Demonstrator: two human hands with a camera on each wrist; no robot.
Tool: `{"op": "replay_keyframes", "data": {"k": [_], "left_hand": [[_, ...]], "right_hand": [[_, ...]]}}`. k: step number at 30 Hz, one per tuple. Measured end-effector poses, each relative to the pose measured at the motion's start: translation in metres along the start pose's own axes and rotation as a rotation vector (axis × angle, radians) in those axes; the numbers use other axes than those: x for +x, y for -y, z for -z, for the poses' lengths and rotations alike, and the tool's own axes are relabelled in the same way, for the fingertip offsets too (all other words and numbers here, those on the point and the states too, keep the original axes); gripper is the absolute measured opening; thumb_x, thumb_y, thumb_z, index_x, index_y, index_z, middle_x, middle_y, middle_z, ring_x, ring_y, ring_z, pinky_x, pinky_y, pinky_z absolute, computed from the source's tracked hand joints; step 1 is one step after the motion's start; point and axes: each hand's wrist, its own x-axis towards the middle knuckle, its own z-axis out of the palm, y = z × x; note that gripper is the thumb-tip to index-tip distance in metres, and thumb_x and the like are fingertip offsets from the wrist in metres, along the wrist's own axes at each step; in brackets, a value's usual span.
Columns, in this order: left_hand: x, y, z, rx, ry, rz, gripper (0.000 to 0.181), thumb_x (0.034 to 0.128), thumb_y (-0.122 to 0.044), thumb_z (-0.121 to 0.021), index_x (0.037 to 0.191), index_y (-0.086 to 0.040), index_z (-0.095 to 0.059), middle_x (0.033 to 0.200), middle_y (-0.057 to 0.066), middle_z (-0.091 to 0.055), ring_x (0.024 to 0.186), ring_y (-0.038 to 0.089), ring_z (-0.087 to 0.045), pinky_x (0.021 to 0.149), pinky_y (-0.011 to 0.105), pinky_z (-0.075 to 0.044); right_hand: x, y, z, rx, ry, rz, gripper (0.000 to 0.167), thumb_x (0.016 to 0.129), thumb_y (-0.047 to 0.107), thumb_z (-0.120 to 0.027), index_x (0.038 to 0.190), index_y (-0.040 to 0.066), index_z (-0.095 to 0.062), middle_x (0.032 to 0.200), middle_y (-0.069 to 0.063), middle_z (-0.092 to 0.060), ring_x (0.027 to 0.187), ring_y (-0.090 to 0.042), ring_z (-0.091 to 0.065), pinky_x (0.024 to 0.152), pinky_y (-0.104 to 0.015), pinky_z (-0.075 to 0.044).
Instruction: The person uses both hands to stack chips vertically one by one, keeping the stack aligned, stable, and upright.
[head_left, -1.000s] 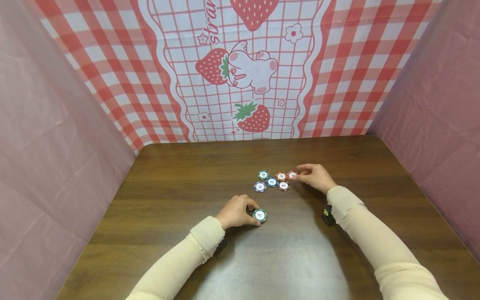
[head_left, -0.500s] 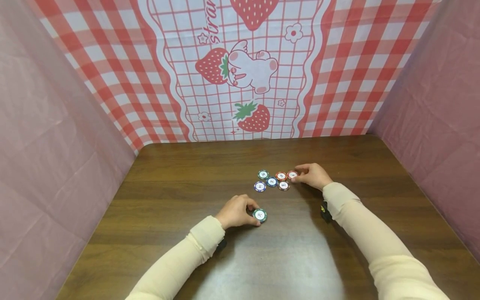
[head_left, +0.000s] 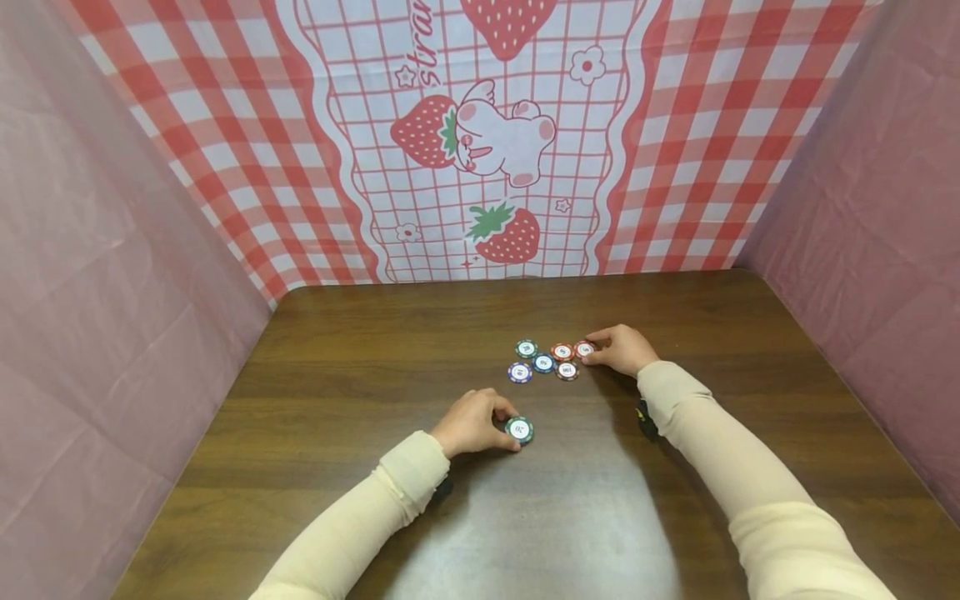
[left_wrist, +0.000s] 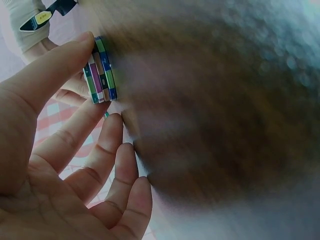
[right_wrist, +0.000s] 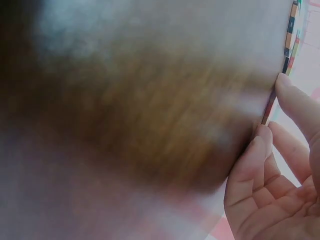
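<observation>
My left hand [head_left: 474, 423] pinches a short stack of poker chips [head_left: 520, 430] by the rim, thumb on the near side; its top chip is green and white. In the left wrist view the stack [left_wrist: 100, 72] shows several layered edges between thumb and index finger. Farther back, my right hand [head_left: 622, 350] holds a red poker chip [head_left: 584, 350] between thumb and fingertips, flat on the table. Beside it lie another red chip [head_left: 562, 352], a brown chip [head_left: 567, 370], a blue chip [head_left: 543, 363], a green chip [head_left: 527, 349] and a purple-blue chip [head_left: 520, 372].
The brown wooden table [head_left: 337, 358] reaches back to a red-and-white strawberry cloth [head_left: 480, 217]. Pink curtains [head_left: 97, 275] hang on both sides. The loose chips lie close together, some touching, beyond the left hand's stack.
My right hand and forearm have shifted slightly left, with the fingers closer about the red chip. The left hand and its stack stay where they were.
</observation>
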Motion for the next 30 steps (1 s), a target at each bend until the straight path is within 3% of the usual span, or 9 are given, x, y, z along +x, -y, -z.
{"op": "replay_keyframes", "data": {"k": [10,18,30], "left_hand": [[-0.0002,-0.0001,0.0007,0.007,-0.004,-0.004,0.040,0.0648,-0.033,-0.089,0.100,-0.019,-0.076,0.089,-0.001,-0.065,0.082,0.010,-0.054,0.076,0.025,-0.042],[-0.0006,-0.0004,0.0012,0.008,-0.003,0.001,0.040,0.0650,-0.033,-0.089,0.100,-0.019,-0.076,0.090,-0.001,-0.065,0.083,0.011,-0.053,0.076,0.025,-0.041],[0.0005,-0.0002,0.0004,0.022,-0.007,-0.034,0.039,0.0644,-0.032,-0.089,0.099,-0.019,-0.077,0.088,-0.001,-0.067,0.083,0.013,-0.058,0.075,0.024,-0.042]], "right_hand": [[0.0018,0.0011,0.0014,-0.036,-0.004,0.018,0.047,0.082,0.027,-0.077,0.121,0.002,-0.068,0.115,-0.021,-0.070,0.095,-0.026,-0.060,0.088,-0.047,-0.047],[0.0006,0.0025,0.0017,-0.056,-0.017,0.039,0.042,0.082,0.026,-0.077,0.115,0.001,-0.071,0.111,-0.019,-0.071,0.094,-0.027,-0.062,0.086,-0.047,-0.048],[-0.0016,0.0006,0.0014,-0.104,-0.064,0.085,0.033,0.079,0.027,-0.078,0.102,0.003,-0.074,0.095,-0.014,-0.074,0.082,-0.025,-0.063,0.077,-0.044,-0.049]]}}
